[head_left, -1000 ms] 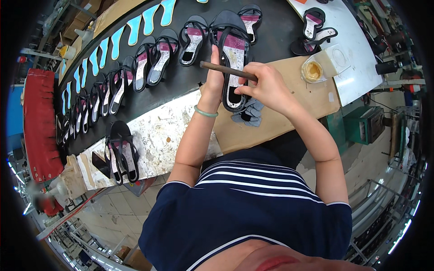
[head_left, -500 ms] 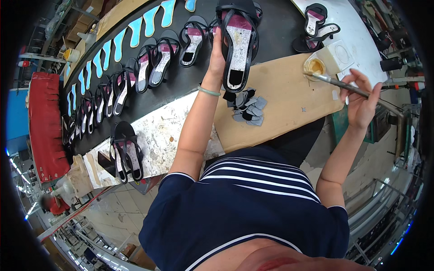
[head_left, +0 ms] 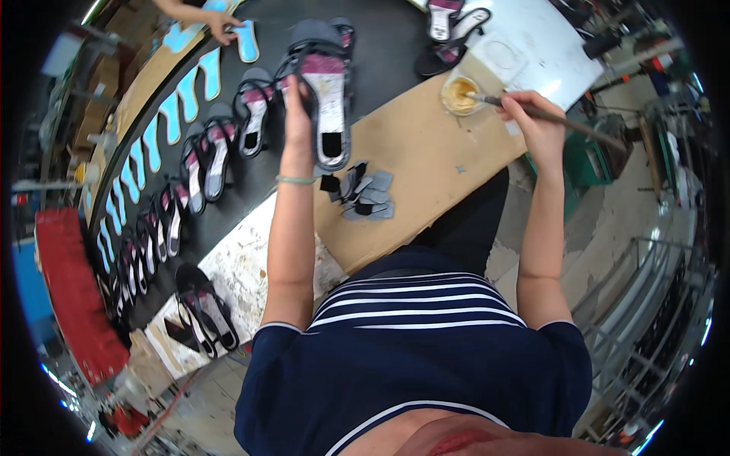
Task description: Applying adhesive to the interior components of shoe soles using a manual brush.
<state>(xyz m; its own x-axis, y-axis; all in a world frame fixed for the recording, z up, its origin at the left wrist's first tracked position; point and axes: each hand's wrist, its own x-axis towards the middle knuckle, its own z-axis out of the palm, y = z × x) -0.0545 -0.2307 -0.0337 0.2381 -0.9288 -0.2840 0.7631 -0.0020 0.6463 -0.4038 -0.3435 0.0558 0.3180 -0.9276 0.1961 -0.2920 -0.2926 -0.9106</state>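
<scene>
My left hand is closed round a black strappy sandal, held raised with its sole lining towards me. A second sandal seems to sit behind it, mostly hidden. The lining is whitish, with a purple band and a black square at the heel. In my right hand, the fingers grip a long-handled brush. Its tip is inside a small clear cup of yellowish glue. Between my arms, a pile of grey and black fabric pieces lies on a cardboard sheet.
Several sandals line the black curved table, beside a row of light-blue insole shapes. Another person's hand touches one at the far edge. More sandals stand far right; a pair rests near left.
My right hand has closed on the brush, and its tip is now in the glue cup. Another person's hand has appeared at the far left. The whole view has shifted.
</scene>
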